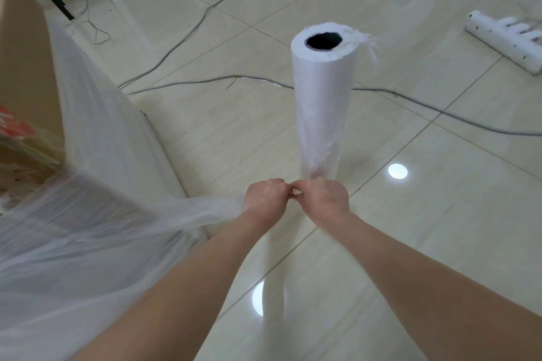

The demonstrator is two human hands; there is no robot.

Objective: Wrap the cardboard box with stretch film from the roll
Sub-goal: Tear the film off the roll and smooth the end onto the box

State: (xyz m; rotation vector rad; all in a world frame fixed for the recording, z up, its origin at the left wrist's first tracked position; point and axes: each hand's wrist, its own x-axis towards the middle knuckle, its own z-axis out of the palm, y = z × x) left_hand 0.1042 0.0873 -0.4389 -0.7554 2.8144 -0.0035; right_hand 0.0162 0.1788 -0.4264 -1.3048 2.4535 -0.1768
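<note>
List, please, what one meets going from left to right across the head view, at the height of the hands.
cardboard box → stretched band of film → left hand → right hand, just in front of the upright roll → bright light reflection on the floor tile

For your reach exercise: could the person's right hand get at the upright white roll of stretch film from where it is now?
Probably yes. The right hand sits just before the base of the upright white roll of stretch film, with nothing between them, though its fingers are pinching film together with the left hand.

left hand (265,196): fist closed | right hand (324,199): fist closed | fingertips touching, forearms extended
</note>
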